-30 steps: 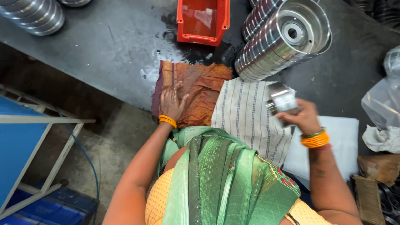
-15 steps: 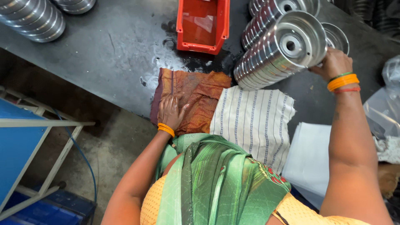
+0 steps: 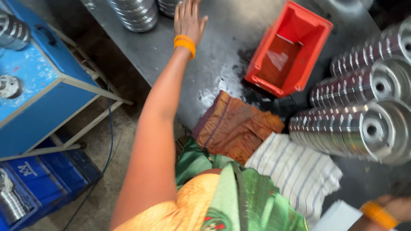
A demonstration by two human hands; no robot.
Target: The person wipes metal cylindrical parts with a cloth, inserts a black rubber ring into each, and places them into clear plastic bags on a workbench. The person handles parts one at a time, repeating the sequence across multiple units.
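My left hand [image 3: 188,17] is stretched far out over the grey metal table [image 3: 222,64], fingers apart and holding nothing, an orange bangle on the wrist. It hovers just right of a stack of shiny ribbed metal discs [image 3: 132,15] at the table's far edge. My right hand [image 3: 396,206] shows only at the bottom right corner, with an orange bangle at the wrist; its fingers are cut off by the frame. Long rows of the same metal discs [image 3: 364,124] lie on their sides at the right.
A red plastic bin [image 3: 291,47] stands on the table beside a wet patch. A brown cloth [image 3: 235,128] and a striped white cloth [image 3: 295,171] lie at the near edge. A blue machine stand [image 3: 38,90] and a blue crate [image 3: 47,179] sit on the left.
My left hand has lifted off the brown cloth and reached far out toward the disc stack. My right hand has come down from the disc rows to the bottom right. The view swung left.
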